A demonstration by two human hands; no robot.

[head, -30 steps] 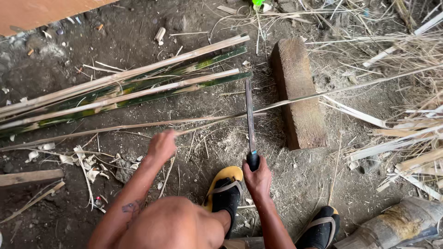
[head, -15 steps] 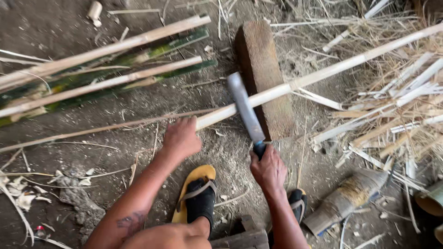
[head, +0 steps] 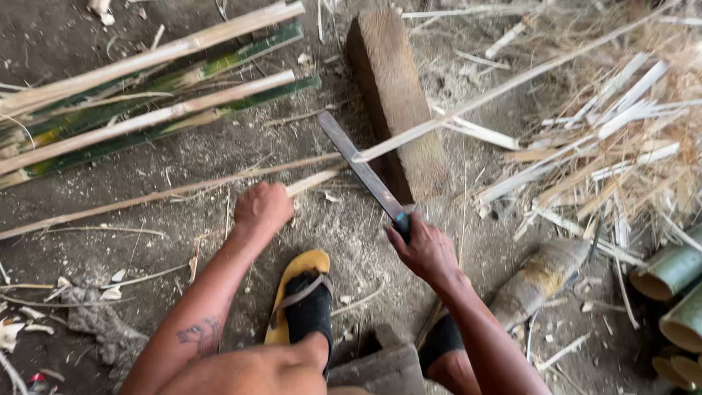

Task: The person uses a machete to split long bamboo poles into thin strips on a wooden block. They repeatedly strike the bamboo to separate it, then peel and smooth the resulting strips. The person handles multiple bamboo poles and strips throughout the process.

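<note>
My left hand (head: 262, 207) is closed around the near end of a long split bamboo strip (head: 504, 88) that runs up to the right over a wooden block (head: 398, 102). My right hand (head: 424, 249) grips the handle of a long machete (head: 362, 170), whose blade lies across the strip just left of the block. The blade edge meets the strip where it crosses. My feet wear sandals, one yellow (head: 300, 300), below the hands.
Split green and pale bamboo slats (head: 146, 95) lie at upper left on the dirt ground. A heap of bamboo shavings and thin strips (head: 614, 139) fills the right. Cut bamboo tube sections (head: 673, 292) lie at lower right. A thin stick (head: 146, 197) runs leftward.
The view has shifted closer and leftward. The machete has swung from upright to slanting down across the strip, and my left hand has closed tighter on the strip's end.
</note>
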